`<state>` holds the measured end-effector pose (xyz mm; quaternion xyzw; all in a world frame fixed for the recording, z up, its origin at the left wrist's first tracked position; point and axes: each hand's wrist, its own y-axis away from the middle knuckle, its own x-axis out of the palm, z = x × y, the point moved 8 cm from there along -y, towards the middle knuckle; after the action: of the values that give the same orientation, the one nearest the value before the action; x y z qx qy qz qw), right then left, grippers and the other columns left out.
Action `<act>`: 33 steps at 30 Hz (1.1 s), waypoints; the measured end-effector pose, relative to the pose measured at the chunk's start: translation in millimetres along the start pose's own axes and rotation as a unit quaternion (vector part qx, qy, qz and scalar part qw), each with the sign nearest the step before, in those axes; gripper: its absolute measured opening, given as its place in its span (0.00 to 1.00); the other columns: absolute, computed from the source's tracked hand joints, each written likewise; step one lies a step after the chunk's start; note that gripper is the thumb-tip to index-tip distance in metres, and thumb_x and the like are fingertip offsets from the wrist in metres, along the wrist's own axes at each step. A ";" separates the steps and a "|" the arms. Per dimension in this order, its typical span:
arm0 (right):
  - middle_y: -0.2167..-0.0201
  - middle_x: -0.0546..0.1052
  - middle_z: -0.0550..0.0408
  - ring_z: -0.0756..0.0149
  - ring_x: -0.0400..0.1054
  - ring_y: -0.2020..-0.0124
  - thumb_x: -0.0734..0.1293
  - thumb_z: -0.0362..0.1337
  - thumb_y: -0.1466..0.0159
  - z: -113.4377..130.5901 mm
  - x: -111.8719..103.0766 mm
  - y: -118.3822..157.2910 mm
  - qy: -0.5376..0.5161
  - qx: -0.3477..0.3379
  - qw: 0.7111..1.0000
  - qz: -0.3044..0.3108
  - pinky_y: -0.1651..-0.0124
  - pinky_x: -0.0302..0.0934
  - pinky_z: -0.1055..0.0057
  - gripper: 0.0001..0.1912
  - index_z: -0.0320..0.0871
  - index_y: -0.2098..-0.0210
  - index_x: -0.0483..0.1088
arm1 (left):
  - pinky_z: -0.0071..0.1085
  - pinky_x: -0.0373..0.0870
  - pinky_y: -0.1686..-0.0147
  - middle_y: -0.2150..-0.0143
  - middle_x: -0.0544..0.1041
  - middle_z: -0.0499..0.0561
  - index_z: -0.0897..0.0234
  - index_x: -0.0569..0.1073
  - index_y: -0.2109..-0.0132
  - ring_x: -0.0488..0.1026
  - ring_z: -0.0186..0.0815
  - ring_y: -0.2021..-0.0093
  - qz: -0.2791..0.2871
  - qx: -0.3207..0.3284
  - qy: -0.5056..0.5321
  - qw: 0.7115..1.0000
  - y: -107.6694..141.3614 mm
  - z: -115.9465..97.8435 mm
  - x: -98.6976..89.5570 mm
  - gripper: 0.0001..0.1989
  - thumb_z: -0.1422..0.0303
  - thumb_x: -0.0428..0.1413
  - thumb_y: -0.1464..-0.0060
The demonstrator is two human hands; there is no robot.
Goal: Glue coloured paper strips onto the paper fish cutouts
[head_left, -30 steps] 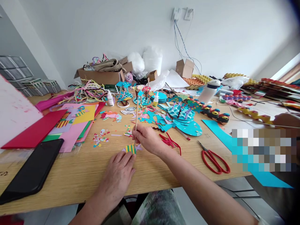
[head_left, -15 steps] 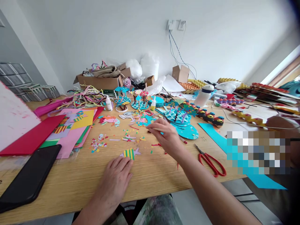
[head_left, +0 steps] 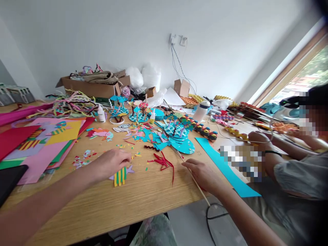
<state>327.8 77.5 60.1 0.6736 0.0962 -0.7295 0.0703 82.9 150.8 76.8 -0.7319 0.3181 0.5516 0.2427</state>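
My left hand (head_left: 115, 163) is just above a paper fish (head_left: 120, 177) with yellow and green stripes and a purple tail. Its fingers are curled together and their tips are hidden, so what they pinch, if anything, does not show. My right hand (head_left: 201, 173) is at the table's front edge, fingers closed round a long thin wooden stick (head_left: 197, 186). The stick slants from the blue paper discs down past the edge, where a dark loop hangs by its lower end. Red strips (head_left: 164, 161) lie between my hands.
Paper scraps (head_left: 83, 159) and coloured sheets (head_left: 33, 167) lie at the left, glue bottles (head_left: 101, 113) further back. A long blue paper strip (head_left: 222, 164) is right of my right hand. A co-worker's arm (head_left: 273, 160) rests at the right.
The view has turned right. My left hand has lifted off the striped fish. My right hand has come down and back to the table's front edge, and the long stick now shows there.
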 end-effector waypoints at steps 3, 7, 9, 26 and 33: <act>0.56 0.72 0.47 0.64 0.67 0.57 0.52 0.22 0.43 6.2 0.3 -8.2 0.001 -0.023 1.000 0.013 0.56 0.59 0.71 0.23 0.41 0.56 0.70 | 0.23 0.60 0.72 0.72 0.74 0.46 0.64 0.72 0.70 0.69 0.31 0.70 0.033 -0.012 0.045 0.998 -30.6 5.1 10.1 0.09 0.74 0.47 0.54; 0.60 0.73 0.46 0.63 0.67 0.58 0.53 0.23 0.43 6.4 5.5 -21.3 0.022 -0.039 0.998 0.033 0.57 0.59 0.71 0.19 0.40 0.62 0.72 | 0.23 0.60 0.73 0.72 0.74 0.46 0.64 0.72 0.69 0.69 0.31 0.71 0.032 -0.002 0.045 0.998 -53.2 13.0 17.4 0.10 0.74 0.47 0.56; 0.62 0.73 0.46 0.62 0.68 0.61 0.54 0.24 0.42 4.6 6.8 -26.5 0.040 -0.031 0.998 0.041 0.60 0.59 0.70 0.17 0.40 0.65 0.72 | 0.23 0.60 0.72 0.72 0.74 0.47 0.65 0.73 0.70 0.68 0.32 0.70 0.039 0.005 0.036 0.999 -57.9 15.9 19.9 0.10 0.75 0.47 0.57; 0.65 0.75 0.50 0.65 0.68 0.63 0.59 0.31 0.41 105.7 2.7 -83.9 -0.062 -0.035 0.997 0.016 0.66 0.54 0.74 0.10 0.43 0.66 0.71 | 0.25 0.57 0.75 0.72 0.71 0.47 0.63 0.70 0.69 0.65 0.32 0.73 0.050 0.031 0.002 0.998 -61.0 21.8 31.0 0.09 0.77 0.49 0.59; 0.66 0.76 0.47 0.61 0.69 0.65 0.61 0.32 0.46 113.8 21.7 -133.6 -0.039 0.010 0.998 0.039 0.70 0.56 0.72 0.09 0.41 0.68 0.72 | 0.25 0.57 0.74 0.72 0.71 0.47 0.64 0.69 0.69 0.66 0.32 0.71 -0.003 0.003 0.019 1.000 -54.0 31.6 20.8 0.08 0.76 0.47 0.55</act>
<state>184.7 181.1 53.0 0.6485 0.0599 -0.7528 0.0957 105.8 205.8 48.4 -0.7422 0.3221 0.5361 0.2410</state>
